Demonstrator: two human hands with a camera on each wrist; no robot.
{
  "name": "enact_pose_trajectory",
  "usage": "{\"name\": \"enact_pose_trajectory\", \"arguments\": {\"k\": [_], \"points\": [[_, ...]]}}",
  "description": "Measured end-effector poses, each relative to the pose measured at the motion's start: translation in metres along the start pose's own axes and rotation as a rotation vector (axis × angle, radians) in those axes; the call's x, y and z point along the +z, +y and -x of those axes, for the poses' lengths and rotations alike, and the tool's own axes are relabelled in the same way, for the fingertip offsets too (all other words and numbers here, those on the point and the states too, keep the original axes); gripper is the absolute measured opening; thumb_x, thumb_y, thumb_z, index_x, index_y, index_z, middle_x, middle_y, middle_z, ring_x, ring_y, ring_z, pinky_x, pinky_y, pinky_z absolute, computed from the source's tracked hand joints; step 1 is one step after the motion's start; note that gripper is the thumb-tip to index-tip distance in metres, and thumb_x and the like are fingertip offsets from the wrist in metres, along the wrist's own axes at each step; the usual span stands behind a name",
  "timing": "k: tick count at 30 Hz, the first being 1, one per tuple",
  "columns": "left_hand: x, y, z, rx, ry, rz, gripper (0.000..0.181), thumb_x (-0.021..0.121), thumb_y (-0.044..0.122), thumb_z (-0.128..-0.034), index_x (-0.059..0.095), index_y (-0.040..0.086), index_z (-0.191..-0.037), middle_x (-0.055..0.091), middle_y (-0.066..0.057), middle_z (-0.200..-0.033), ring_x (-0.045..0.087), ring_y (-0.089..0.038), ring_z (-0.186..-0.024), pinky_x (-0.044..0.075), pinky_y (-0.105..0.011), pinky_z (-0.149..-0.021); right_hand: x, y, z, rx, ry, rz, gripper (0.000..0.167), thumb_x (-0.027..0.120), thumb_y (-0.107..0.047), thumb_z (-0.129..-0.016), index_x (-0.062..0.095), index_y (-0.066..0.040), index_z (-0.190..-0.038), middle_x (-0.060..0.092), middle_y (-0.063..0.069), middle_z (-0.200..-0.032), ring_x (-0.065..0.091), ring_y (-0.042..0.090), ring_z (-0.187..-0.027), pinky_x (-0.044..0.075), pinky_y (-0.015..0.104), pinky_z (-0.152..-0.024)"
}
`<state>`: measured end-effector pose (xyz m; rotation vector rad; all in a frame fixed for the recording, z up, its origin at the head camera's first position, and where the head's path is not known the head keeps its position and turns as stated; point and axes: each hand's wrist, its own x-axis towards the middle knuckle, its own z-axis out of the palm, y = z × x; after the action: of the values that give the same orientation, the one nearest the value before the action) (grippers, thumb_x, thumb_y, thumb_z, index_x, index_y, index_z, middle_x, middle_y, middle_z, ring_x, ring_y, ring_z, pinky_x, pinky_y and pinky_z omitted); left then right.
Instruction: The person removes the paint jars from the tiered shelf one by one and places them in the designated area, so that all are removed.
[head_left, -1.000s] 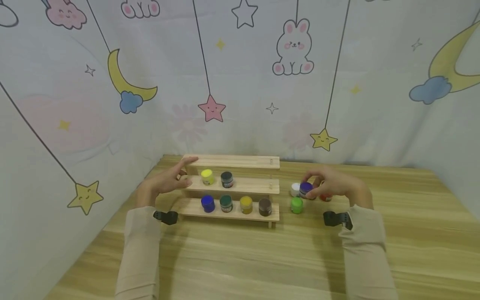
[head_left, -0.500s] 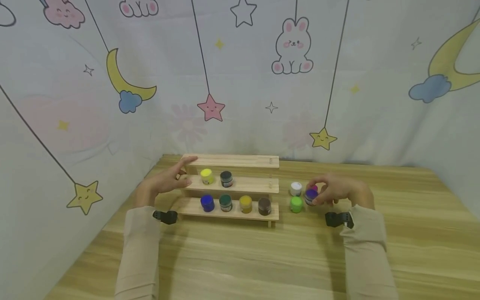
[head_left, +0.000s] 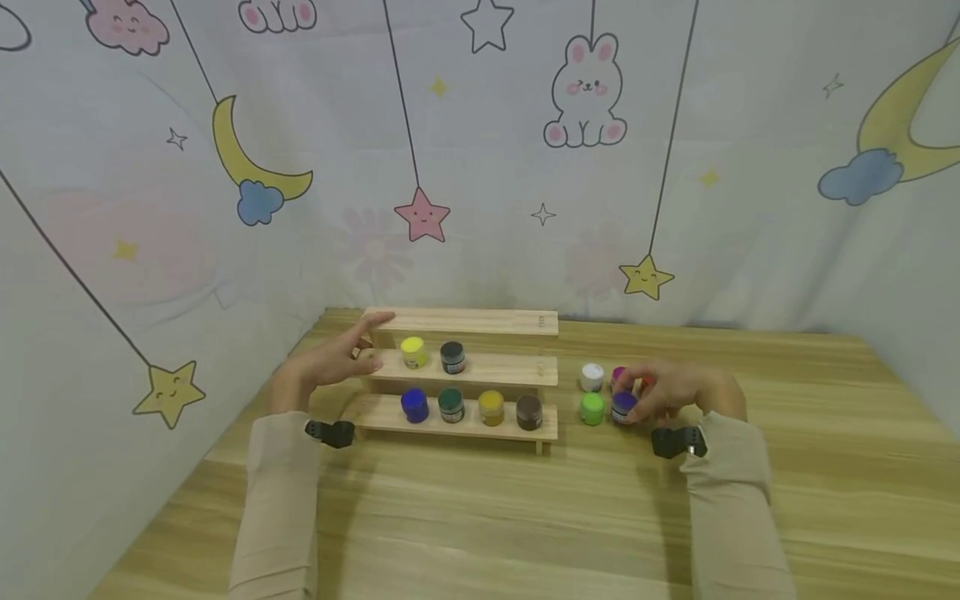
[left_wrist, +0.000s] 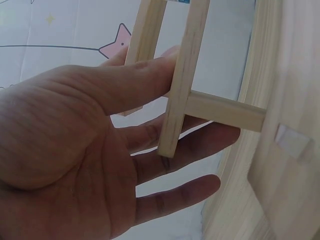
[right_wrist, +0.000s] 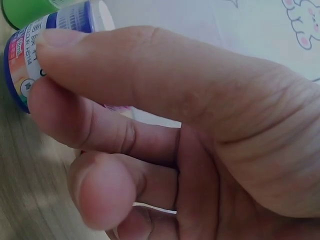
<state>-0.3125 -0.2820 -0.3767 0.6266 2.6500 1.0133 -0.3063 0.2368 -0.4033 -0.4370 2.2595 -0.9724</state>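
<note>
A three-tier wooden rack (head_left: 465, 322) stands on the table, and my left hand (head_left: 330, 362) grips its left end, thumb at the middle tier and fingers up by the top one. In the left wrist view its wooden slats (left_wrist: 185, 75) pass between thumb and fingers. To the right of the rack, my right hand (head_left: 671, 387) pinches a purple paint jar (head_left: 622, 410) upright beside a light green paint jar (head_left: 592, 409). The right wrist view has the thumb on the purple jar's label (right_wrist: 30, 60), with the other fingers curled.
Behind the purple jar are white (head_left: 592, 379), magenta (head_left: 618, 375) and red (head_left: 647, 381) jars, the last two partly covered by the right hand. Yellow (head_left: 413, 352) and black (head_left: 452, 357) jars stand on the middle tier; the bottom tier holds several more. A printed curtain (head_left: 480, 167) hangs behind.
The right hand has brought the purple jar toward the front and slightly right, from over the magenta jar to beside the green one. The left hand stays on the rack.
</note>
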Motion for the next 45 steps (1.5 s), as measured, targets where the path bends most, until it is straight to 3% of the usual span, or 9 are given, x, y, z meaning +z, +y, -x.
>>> {"name": "enact_pose_trajectory", "arguments": {"k": [5, 13, 19, 24, 29, 32, 36, 41, 45], "points": [[0.000, -0.001, 0.001, -0.014, 0.004, -0.013, 0.072, 0.057, 0.019, -0.1033, 0.013, 0.022, -0.160, 0.012, -0.022, -0.160, 0.040, -0.044, -0.127, 0.046, -0.055, -0.092, 0.000, 0.001, -0.001, 0.008, -0.007, 0.042, 0.041, 0.077, -0.010, -0.086, 0.061, -0.008, -0.124, 0.060, 0.012, -0.096, 0.057, 0.015, -0.063, 0.044, 0.026, -0.057], [0.002, -0.001, 0.001, -0.007, 0.002, -0.003, 0.072, 0.057, 0.019, -0.1037, 0.012, 0.020, -0.160, 0.010, -0.022, -0.161, 0.037, -0.046, -0.129, 0.044, -0.058, -0.095, 0.000, 0.000, 0.002, -0.011, -0.034, -0.016, 0.043, 0.072, -0.006, -0.089, 0.057, -0.004, -0.129, 0.057, 0.014, -0.102, 0.051, 0.012, -0.060, 0.042, 0.022, -0.053], [0.002, -0.002, 0.000, -0.023, 0.003, 0.000, 0.072, 0.056, 0.020, -0.1038, 0.013, 0.022, -0.161, 0.009, -0.022, -0.162, 0.037, -0.046, -0.131, 0.042, -0.061, -0.097, -0.005, -0.007, 0.009, -0.059, -0.021, -0.018, 0.044, 0.067, -0.006, -0.092, 0.051, 0.000, -0.133, 0.067, 0.011, -0.082, 0.045, 0.010, -0.051, 0.039, 0.023, -0.051], [0.002, -0.001, -0.001, -0.038, 0.000, 0.011, 0.072, 0.056, 0.020, -0.1039, 0.012, 0.022, -0.161, 0.008, -0.022, -0.162, 0.036, -0.047, -0.131, 0.041, -0.063, -0.097, -0.005, -0.018, 0.015, -0.157, 0.019, 0.019, 0.042, 0.066, -0.008, -0.093, 0.050, 0.003, -0.129, 0.061, 0.005, -0.070, 0.046, 0.011, -0.053, 0.038, 0.024, -0.052], [0.002, 0.000, 0.000, -0.026, -0.001, 0.014, 0.072, 0.056, 0.018, -0.1040, 0.012, 0.020, -0.161, 0.008, -0.022, -0.162, 0.036, -0.048, -0.131, 0.042, -0.063, -0.097, -0.002, -0.032, 0.016, -0.195, 0.035, 0.049, 0.044, 0.067, -0.010, -0.093, 0.050, 0.003, -0.132, 0.053, 0.002, -0.065, 0.046, 0.012, -0.056, 0.037, 0.025, -0.053], [0.002, 0.000, 0.001, -0.028, 0.003, 0.013, 0.072, 0.056, 0.018, -0.1037, 0.012, 0.020, -0.161, 0.008, -0.023, -0.161, 0.036, -0.048, -0.131, 0.042, -0.063, -0.096, 0.000, -0.042, 0.014, -0.175, 0.025, 0.034, 0.046, 0.067, -0.010, -0.093, 0.049, 0.000, -0.135, 0.051, 0.002, -0.067, 0.042, 0.012, -0.055, 0.035, 0.025, -0.053], [0.002, 0.001, 0.001, -0.032, 0.007, 0.016, 0.072, 0.057, 0.018, -0.1035, 0.013, 0.020, -0.161, 0.009, -0.023, -0.161, 0.037, -0.047, -0.131, 0.042, -0.063, -0.096, 0.003, -0.053, 0.010, -0.169, 0.033, 0.020, 0.047, 0.067, -0.012, -0.095, 0.047, -0.004, -0.137, 0.062, 0.010, -0.081, 0.039, 0.012, -0.054, 0.033, 0.024, -0.049], [0.001, 0.000, 0.001, -0.016, 0.009, 0.007, 0.072, 0.056, 0.017, -0.1037, 0.012, 0.019, -0.160, 0.009, -0.023, -0.161, 0.037, -0.047, -0.130, 0.043, -0.062, -0.096, 0.007, -0.066, 0.004, -0.211, 0.105, 0.094, 0.044, 0.067, -0.024, -0.098, 0.051, -0.013, -0.137, 0.066, 0.011, -0.093, 0.048, 0.016, -0.057, 0.037, 0.026, -0.043], [0.001, 0.000, 0.000, -0.005, 0.010, 0.005, 0.072, 0.056, 0.016, -0.1035, 0.012, 0.019, -0.160, 0.009, -0.023, -0.161, 0.039, -0.046, -0.128, 0.044, -0.060, -0.094, 0.012, -0.078, -0.004, -0.286, 0.163, 0.188, 0.045, 0.066, -0.030, -0.099, 0.054, -0.012, -0.138, 0.067, 0.007, -0.100, 0.057, 0.020, -0.062, 0.044, 0.031, -0.046]]}}
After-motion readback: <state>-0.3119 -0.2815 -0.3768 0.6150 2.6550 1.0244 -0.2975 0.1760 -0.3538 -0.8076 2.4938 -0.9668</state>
